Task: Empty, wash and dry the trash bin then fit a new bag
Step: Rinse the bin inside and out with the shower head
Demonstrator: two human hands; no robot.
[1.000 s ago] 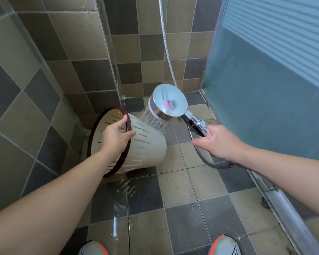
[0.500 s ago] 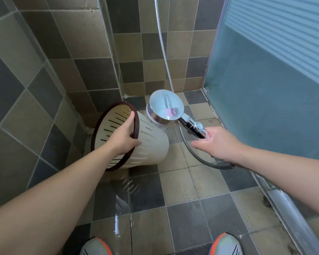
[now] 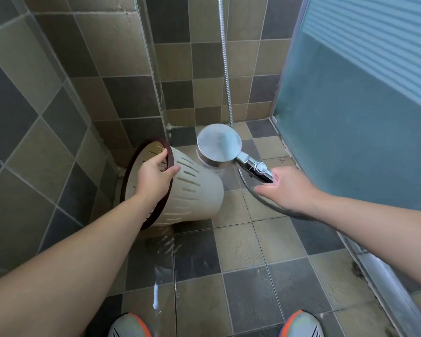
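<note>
The left hand [image 3: 156, 177] is gripping the dark rim of the bin [image 3: 192, 190], thumb outside and fingers hooked over the edge, holding it tilted with its mouth turned toward the tiled wall and its base low over the wet floor [image 3: 241, 251]. The right hand [image 3: 289, 188] is cradling the shower head [image 3: 219, 147] by its handle, fingers looking fairly loose beneath it, so that grip is probably the weak point: a wet chrome handle may be slipping and swinging on its hose [image 3: 260, 200]. Spray is hitting the slotted side, so water is likely passing through the slots and splashing toward the shoes [image 3: 299, 324]. The pooled water underfoot is making a slip a real risk
</note>
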